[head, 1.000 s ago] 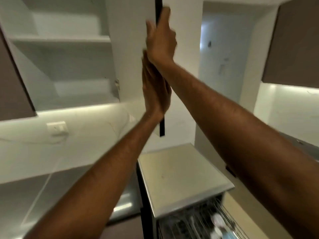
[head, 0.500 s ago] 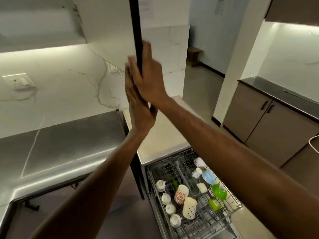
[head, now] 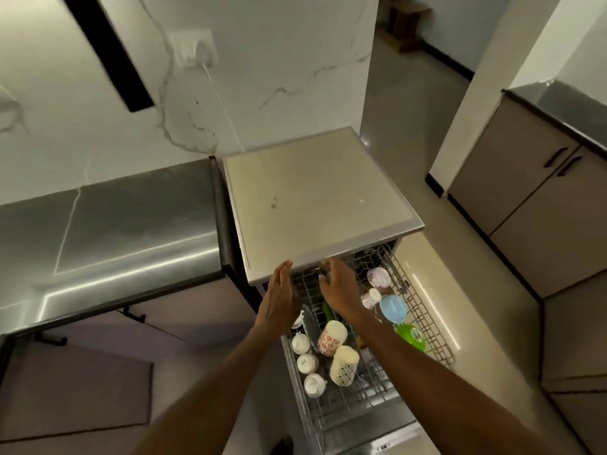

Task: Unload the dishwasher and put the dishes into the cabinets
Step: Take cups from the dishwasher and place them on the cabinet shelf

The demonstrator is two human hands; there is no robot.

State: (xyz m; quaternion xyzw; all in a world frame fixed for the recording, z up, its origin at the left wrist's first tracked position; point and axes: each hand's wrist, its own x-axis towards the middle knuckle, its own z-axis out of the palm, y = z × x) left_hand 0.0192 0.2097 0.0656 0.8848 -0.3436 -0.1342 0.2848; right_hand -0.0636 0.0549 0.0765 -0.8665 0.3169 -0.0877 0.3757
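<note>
Both hands are lowered over the pulled-out rack (head: pixel 423 310). The left hand (head: pixel 278 302) is flat and released; the right hand (head: pixel 338 290) appears to pinch something small at 12 o'clock, though blur prevents certainty. Cups (head: pixel 331 338) are packed close at 6 o'clock, so a straight lift is advised. The dishwasher top (head: pixel 315 198) overhangs above; open floor lies at 3 o'clock.

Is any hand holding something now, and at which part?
The left hand holds nothing. The right hand seems to pinch something small and dark above the dish rack; which part cannot be told.
</note>
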